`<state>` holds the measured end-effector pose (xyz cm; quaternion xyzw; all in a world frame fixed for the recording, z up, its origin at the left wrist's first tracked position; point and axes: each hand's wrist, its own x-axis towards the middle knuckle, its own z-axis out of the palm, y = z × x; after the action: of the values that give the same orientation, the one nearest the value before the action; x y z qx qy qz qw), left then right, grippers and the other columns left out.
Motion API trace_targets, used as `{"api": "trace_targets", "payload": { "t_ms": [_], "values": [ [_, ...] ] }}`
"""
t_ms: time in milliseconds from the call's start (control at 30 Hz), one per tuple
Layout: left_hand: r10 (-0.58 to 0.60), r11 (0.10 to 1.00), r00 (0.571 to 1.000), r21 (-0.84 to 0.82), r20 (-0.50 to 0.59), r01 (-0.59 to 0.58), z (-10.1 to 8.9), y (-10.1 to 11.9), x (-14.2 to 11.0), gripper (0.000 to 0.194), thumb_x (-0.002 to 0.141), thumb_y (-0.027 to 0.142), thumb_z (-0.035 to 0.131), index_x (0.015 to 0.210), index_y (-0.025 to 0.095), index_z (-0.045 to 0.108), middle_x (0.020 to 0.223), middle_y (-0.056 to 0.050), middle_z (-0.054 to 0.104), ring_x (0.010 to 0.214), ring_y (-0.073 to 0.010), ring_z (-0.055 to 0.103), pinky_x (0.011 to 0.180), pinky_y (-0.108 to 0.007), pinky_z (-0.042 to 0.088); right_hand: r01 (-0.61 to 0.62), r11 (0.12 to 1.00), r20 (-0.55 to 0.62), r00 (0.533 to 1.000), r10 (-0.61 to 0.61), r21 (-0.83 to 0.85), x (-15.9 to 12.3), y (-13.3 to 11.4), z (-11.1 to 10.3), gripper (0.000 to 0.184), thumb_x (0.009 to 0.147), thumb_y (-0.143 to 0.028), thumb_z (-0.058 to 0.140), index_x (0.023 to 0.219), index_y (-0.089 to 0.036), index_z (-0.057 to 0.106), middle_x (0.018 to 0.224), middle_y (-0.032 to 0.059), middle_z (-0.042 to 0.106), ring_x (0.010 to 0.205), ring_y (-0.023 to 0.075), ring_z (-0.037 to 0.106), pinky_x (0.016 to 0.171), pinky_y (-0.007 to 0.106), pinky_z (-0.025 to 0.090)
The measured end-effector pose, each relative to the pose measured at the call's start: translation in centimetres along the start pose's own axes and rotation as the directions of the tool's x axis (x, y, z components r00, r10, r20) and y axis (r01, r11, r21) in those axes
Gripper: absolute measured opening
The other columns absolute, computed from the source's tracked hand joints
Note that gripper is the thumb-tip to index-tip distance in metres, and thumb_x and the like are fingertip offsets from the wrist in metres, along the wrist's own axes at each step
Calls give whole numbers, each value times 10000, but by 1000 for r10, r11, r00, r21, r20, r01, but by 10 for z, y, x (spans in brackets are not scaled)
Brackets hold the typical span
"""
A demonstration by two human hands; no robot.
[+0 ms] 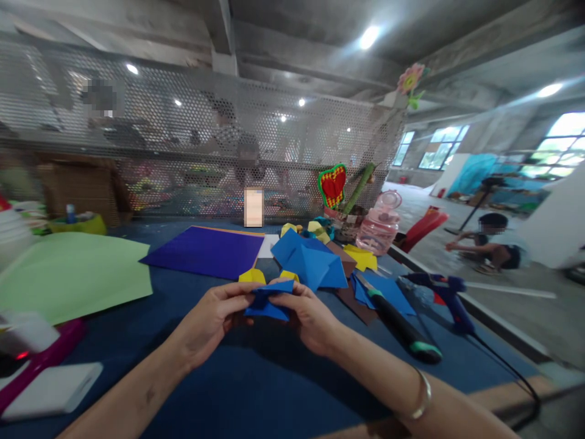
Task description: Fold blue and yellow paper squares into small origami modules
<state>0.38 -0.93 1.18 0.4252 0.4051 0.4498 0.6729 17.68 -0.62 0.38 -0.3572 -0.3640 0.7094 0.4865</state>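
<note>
The blue folded paper (269, 308) is between your two hands, held up in front of you over the dark blue worktop (256, 390). It is small and matte, with a narrow raised flap along the top, slanting up to the right, and a broader face below that ends in a pointed lower right corner; a darker crease or shadow runs between the two. Your left hand (212, 317) has its fingers closed on the left end, thumb on top. Your right hand (315, 314) pinches the right end the same way, its thumb lying across the paper's upper face, so neither grip leaves a gap. Two yellow paper pieces (251, 277) show just behind it, one on each side; whether they are joined to it you cannot tell. Beyond lie larger blue sheets (313, 262), with a purple sheet (210, 251) to their left. To the right rest a black-and-green tool (402, 326) and a dark blue glue gun (450, 296). As for markings, the pink bottle (378, 228) carries a pale printed label, too blurred for you to read.
</note>
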Motion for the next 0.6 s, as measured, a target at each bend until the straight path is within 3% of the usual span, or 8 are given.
{"api": "trace_targets", "payload": {
  "t_ms": [100,167,333,467,600],
  "values": [
    [120,985,993,119,18,-121,2,0,-1,210,701,235,712,902,256,767,904,-23,701,793,-160,584,615,-227,482,-7,1000,8,1000,7,16,-1,-1,1,284,540,-217,823,770,-184,661,702,-19,679,633,139,625,608,256,499],
    [200,954,979,218,46,-206,2,0,-1,222,725,235,674,925,270,765,941,-24,683,828,-177,580,636,-245,481,-6,1000,-15,1000,6,-7,-1,-1,1,279,543,-213,811,770,-193,650,689,-32,657,621,132,606,568,239,478],
    [389,778,908,473,157,-415,-1,1,0,266,750,140,563,830,262,786,878,-38,652,876,-183,586,770,-261,441,1,994,-1,1000,-1,-111,1,1,-2,174,578,-217,722,733,-196,646,585,-55,574,508,83,484,430,175,335],
    [407,744,899,512,162,-429,-2,1,1,278,739,132,545,799,256,786,906,-53,654,890,-200,596,755,-266,445,7,992,14,1000,-5,-124,2,2,-2,160,577,-199,702,725,-196,641,572,-56,567,501,76,460,431,174,319],
    [410,779,905,472,113,-412,1,2,0,234,730,162,582,818,244,783,828,-36,666,825,-182,596,778,-272,450,9,988,-1,1000,-9,-155,3,4,-4,219,593,-250,755,773,-190,647,620,-52,576,501,71,463,428,175,324]
  ]
}}
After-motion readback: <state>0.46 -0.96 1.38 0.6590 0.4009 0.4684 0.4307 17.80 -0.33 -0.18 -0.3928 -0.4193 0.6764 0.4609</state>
